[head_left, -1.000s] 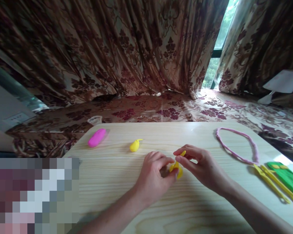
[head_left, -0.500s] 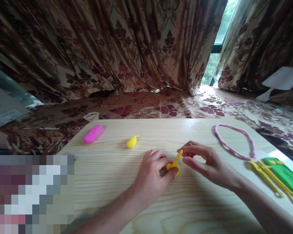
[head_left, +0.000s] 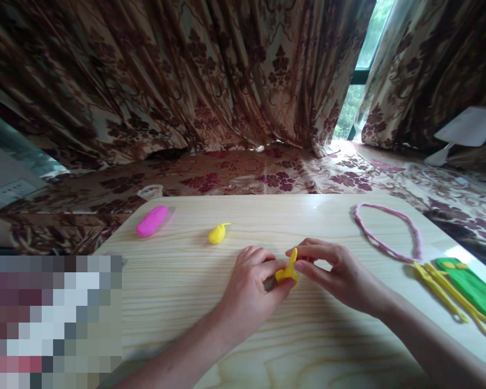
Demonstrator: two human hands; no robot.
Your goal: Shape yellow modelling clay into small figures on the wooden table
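Observation:
Near the middle of the table, my left hand (head_left: 257, 278) grips a small piece of yellow modelling clay (head_left: 287, 274) between thumb and fingers. A narrow strip of this clay sticks upward. My right hand (head_left: 326, 265) pinches that strip between thumb and index finger from the right side. The underside of the piece is hidden by my left fingers. Beyond my hands lies a separate yellow clay lump (head_left: 217, 234) with a thin curled tail.
A pink clay block (head_left: 152, 221) lies at the far left of the pale wooden table (head_left: 186, 302). On the right are a pink clay loop (head_left: 389, 252), yellow modelling tools (head_left: 441, 292) and a green clay slab (head_left: 473, 289). A white lamp (head_left: 467, 127) stands behind.
My right hand has moved slightly left, and its fingers have closed on the upright strip. The strip now stands steeper. My left hand keeps its hold.

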